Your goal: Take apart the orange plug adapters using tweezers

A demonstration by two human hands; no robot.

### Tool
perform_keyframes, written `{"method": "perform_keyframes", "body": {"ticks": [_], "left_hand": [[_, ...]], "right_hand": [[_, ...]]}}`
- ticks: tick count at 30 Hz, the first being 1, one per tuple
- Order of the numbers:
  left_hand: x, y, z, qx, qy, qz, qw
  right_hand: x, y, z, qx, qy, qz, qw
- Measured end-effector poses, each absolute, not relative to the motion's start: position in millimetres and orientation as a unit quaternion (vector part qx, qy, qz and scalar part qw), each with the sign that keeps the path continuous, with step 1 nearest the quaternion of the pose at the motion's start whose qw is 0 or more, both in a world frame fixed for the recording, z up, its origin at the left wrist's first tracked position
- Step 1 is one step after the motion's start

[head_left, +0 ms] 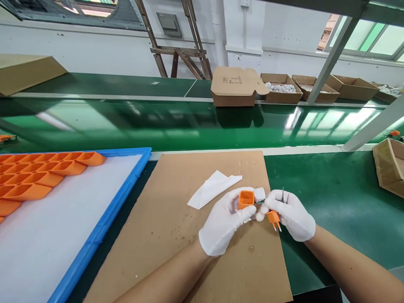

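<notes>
Both my hands wear white gloves and work above a brown cardboard sheet [176, 235]. My left hand [222, 223] is closed round a small orange plastic shell [245, 198] with its hollow side up. My right hand [292, 212] is closed on an orange plug piece [273, 219] with two metal prongs pointing down, and thin metal tweezers [283, 195] stick up from its fingers. A small white block [259, 194] sits between the two hands, touching the shell. A folded white paper [213, 188] lies just left of my hands.
A blue tray [104, 219] with white lining holds several orange shells [38, 176] at the left. A green conveyor belt [176, 122] runs behind. Cardboard boxes [236, 86] stand at the back; one [389, 170] sits at the right edge. Metal frame posts [372, 126] slant at right.
</notes>
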State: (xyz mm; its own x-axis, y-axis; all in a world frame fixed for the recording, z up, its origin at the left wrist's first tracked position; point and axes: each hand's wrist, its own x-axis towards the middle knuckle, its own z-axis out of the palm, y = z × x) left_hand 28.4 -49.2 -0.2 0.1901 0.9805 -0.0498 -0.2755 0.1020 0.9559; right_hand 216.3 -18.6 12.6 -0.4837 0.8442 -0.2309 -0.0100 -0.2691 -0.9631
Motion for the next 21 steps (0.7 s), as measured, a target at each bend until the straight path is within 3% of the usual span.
{"method": "perform_keyframes", "body": {"ticks": [5,10,17,21], "left_hand": [[31.0,-49.8,-3.5,0.389,0.426,0.501,0.644],[23.9,-56.8,-4.3,0.353,0.517,0.513,0.587],[32.6,-61.8,-8.9,0.244,0.574,0.504,0.597],[31.5,-58.3,-2.9,0.342,0.546,0.517,0.564]], "right_hand": [[205.7,-26.3,7.1,-0.407,-0.507,0.707,0.277],[202.6,-36.7,4.2,-0.546,-0.634,0.439,0.328],[205.8,-46.6,1.7,-0.377,-0.850,0.173,0.324],[207.6,-44.8,5.6,-0.362,-0.844,0.205,0.340]]}}
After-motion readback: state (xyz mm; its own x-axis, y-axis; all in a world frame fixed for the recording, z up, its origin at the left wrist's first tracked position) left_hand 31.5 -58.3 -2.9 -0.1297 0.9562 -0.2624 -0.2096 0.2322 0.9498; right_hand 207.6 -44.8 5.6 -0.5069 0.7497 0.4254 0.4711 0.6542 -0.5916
